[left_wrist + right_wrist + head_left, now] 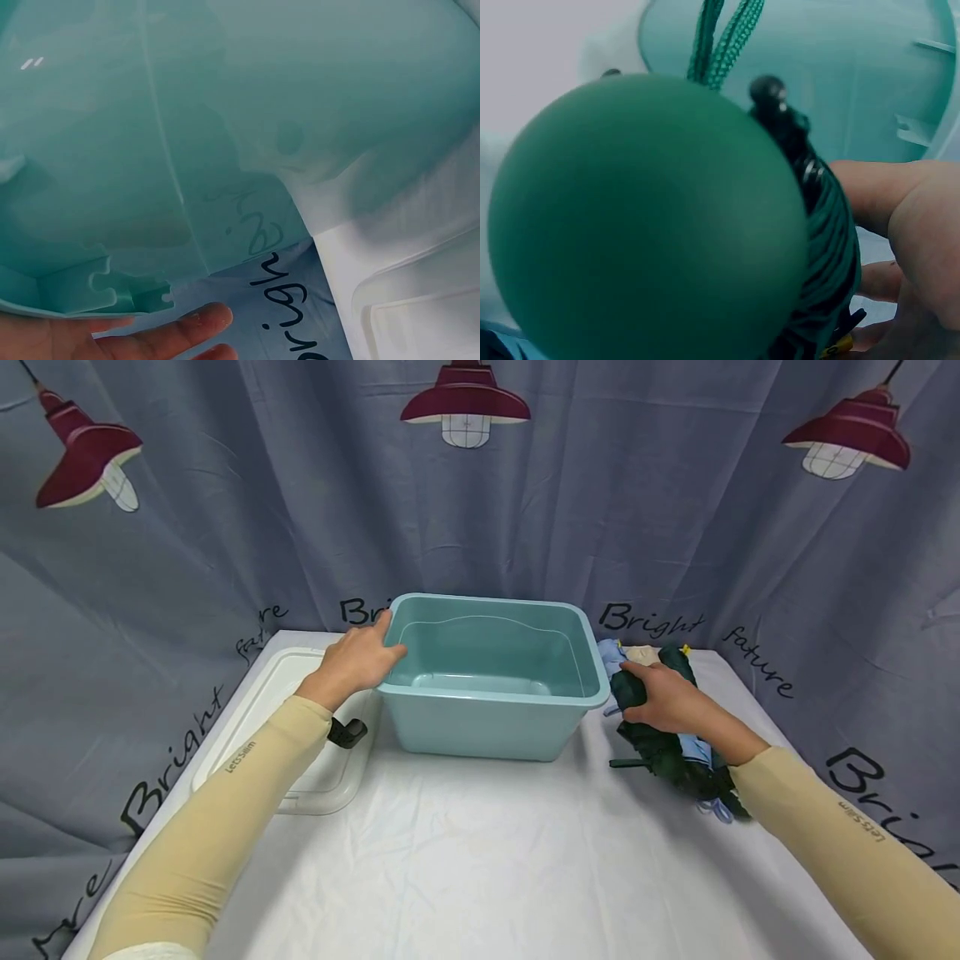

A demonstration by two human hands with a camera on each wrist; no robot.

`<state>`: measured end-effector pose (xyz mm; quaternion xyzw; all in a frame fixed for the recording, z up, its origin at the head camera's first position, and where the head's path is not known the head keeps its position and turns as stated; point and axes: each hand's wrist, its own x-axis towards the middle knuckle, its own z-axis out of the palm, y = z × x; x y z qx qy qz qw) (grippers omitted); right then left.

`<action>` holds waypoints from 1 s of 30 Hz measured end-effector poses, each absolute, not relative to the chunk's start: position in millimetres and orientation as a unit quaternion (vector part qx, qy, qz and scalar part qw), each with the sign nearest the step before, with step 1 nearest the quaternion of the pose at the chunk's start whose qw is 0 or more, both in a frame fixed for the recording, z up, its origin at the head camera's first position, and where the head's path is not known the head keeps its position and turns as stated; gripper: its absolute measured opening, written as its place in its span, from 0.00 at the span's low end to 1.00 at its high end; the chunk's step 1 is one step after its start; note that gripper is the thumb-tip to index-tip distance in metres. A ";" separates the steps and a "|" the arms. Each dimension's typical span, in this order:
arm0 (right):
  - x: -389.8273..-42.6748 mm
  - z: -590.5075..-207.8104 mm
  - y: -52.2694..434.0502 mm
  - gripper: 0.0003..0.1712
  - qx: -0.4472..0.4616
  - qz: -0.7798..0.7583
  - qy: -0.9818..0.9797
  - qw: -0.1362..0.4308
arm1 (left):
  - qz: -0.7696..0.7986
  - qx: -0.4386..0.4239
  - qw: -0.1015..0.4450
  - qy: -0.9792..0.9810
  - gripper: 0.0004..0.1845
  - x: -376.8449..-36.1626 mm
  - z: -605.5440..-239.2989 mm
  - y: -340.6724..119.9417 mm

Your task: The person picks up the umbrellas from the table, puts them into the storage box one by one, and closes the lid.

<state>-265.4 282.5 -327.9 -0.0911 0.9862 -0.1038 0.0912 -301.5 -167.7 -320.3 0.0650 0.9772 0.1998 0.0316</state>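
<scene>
White-clothed table before grey lamp-printed curtain.

Head view evenly, softly lit from above; only faint shadows thrown on white surface beneath teal bin. Strong barrel distortion seen at edges: curtain bowed. Left wrist view hazy, small glare streak on bin wall. Right wrist view blurred; green handle knob out of focus.

Bin sits mid-table, lid to its left, folded umbrellas piled on its right.
</scene>
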 end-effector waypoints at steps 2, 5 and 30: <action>-267.6 -323.9 283.1 0.52 -0.100 -0.107 0.986 0.085 | 0.200 0.063 0.032 0.977 0.43 -301.9 -320.3 -167.5; -270.3 -315.8 283.9 0.52 -0.114 -0.117 0.983 0.078 | 0.200 0.062 0.034 0.977 0.43 -302.2 -320.0 -167.4; -296.2 -223.1 249.7 0.53 -0.112 -0.162 0.979 0.059 | 0.193 0.054 0.042 0.979 0.44 -302.6 -320.1 -167.5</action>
